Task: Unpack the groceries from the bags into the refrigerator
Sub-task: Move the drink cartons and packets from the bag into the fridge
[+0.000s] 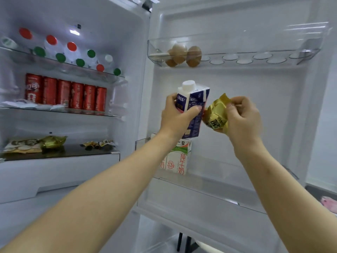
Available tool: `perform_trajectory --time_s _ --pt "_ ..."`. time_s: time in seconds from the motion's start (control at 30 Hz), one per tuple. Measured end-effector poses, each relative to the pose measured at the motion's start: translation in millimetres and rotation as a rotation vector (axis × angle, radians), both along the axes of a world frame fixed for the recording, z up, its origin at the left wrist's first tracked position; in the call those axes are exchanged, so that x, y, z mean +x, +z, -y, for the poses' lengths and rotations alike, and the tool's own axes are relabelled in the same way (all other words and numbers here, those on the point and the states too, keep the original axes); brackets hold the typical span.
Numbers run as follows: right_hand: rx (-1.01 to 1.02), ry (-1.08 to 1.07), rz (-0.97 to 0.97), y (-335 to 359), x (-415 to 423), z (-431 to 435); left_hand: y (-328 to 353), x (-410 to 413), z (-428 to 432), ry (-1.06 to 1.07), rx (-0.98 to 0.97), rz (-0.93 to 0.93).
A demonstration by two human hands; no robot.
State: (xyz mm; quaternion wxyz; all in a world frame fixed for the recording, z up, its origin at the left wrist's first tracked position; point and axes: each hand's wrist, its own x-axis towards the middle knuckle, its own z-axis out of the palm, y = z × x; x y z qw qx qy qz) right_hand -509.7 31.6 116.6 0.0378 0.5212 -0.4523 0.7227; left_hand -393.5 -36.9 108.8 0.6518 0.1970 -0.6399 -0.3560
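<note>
My left hand point(177, 114) grips a blue and white milk carton point(195, 105) with a white cap, held upright in front of the open refrigerator door. My right hand point(242, 115) pinches a crumpled gold foil packet point(216, 114) right beside the carton, touching its side. Just below the carton, white and green milk cartons point(179, 157) with red lettering stand in the middle door shelf point(218, 179). No grocery bag is in view.
The top door tray point(273, 59) holds brown eggs point(184, 53) at its left end. Inside, bottles with red and green caps point(61, 52) fill the top shelf, red cans point(65, 94) the second, and snack packets point(36, 144) the third. A lower door shelf point(200, 199) runs beneath.
</note>
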Motion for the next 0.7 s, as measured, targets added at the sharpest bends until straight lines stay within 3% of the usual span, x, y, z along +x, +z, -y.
perform_trajectory --time_s 0.1,0.3,0.47,0.6,0.7 --pt "0.104 0.09 0.157 -6.3 -21.1 1.3 -8.3 -16.2 9.3 -0.08 0.05 0.055" --pt "0.318 0.131 0.374 -29.8 -48.0 13.2 -28.2 -33.1 25.0 0.056 -0.149 0.347" --pt "0.494 0.11 0.34 -32.3 -58.4 19.1 -32.3 -43.7 38.1 0.218 -0.166 0.558" --pt "0.523 0.069 0.305 -35.8 -63.1 23.2 -35.6 -50.4 45.6 0.457 -0.163 0.764" --pt "0.529 0.058 0.294 -36.9 -65.0 25.6 -36.0 -52.6 46.0 0.513 -0.088 0.929"
